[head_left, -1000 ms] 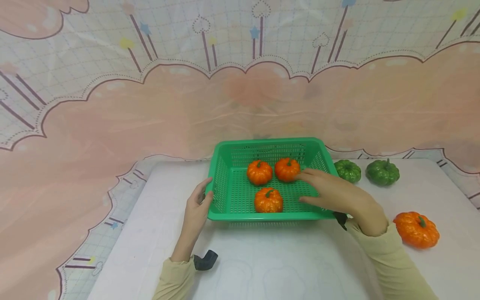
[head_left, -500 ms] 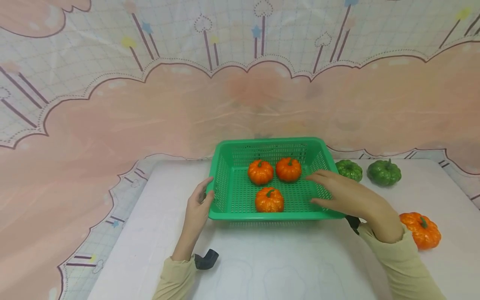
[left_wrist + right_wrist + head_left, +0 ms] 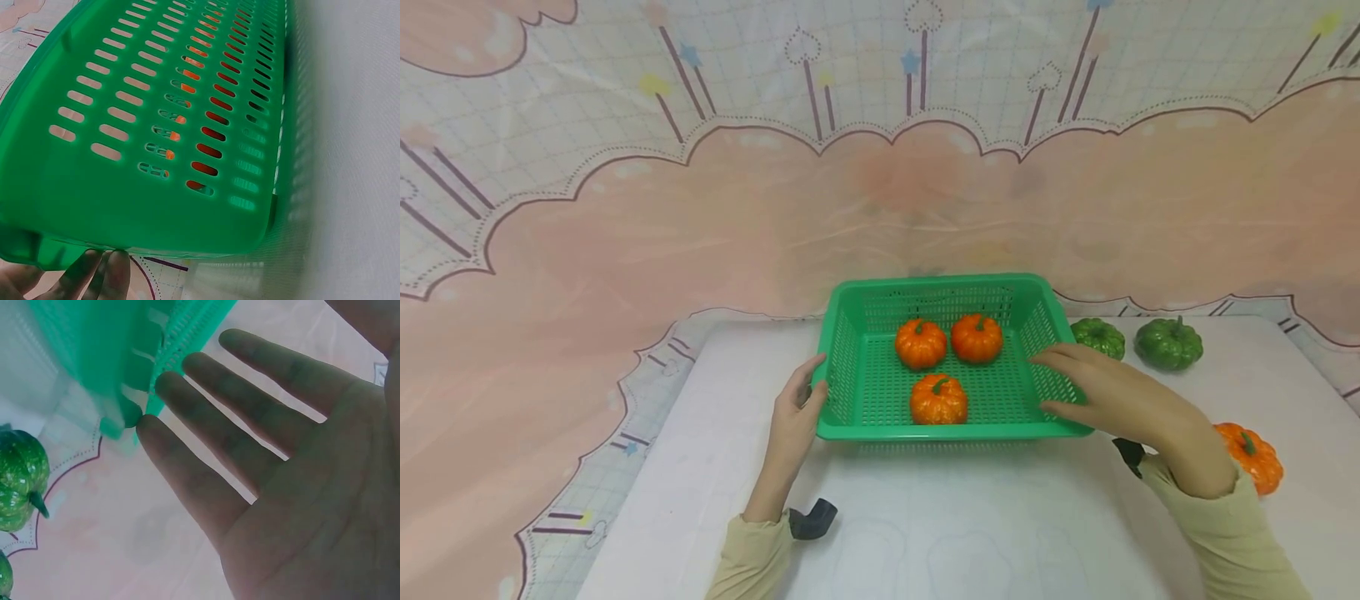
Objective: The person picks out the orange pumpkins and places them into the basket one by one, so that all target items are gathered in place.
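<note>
A green perforated plastic basket (image 3: 955, 432) stands on the table with three small orange pumpkins in it: a back-left one (image 3: 921, 344), a back-right one (image 3: 976, 338) and a front one (image 3: 938, 400). My left hand (image 3: 796, 404) holds the basket's left rim; in the left wrist view the fingertips (image 3: 115, 269) meet its end wall below the lip. Over the right rim hovers my right hand (image 3: 1105, 392), its fingers spread and holding nothing. In the right wrist view its palm and straight fingers (image 3: 244, 387) show beside the blurred basket (image 3: 106, 356).
Two green pumpkins sit right of the basket, a nearer one (image 3: 1097, 338) and a farther one (image 3: 1168, 344). Another orange pumpkin (image 3: 1255, 458) lies partly behind my right forearm. A patterned cloth (image 3: 737, 225) hangs behind the white table (image 3: 925, 517).
My right hand has moved right, from above the basket's inside to its right rim. The left hand, basket and pumpkins stay put.
</note>
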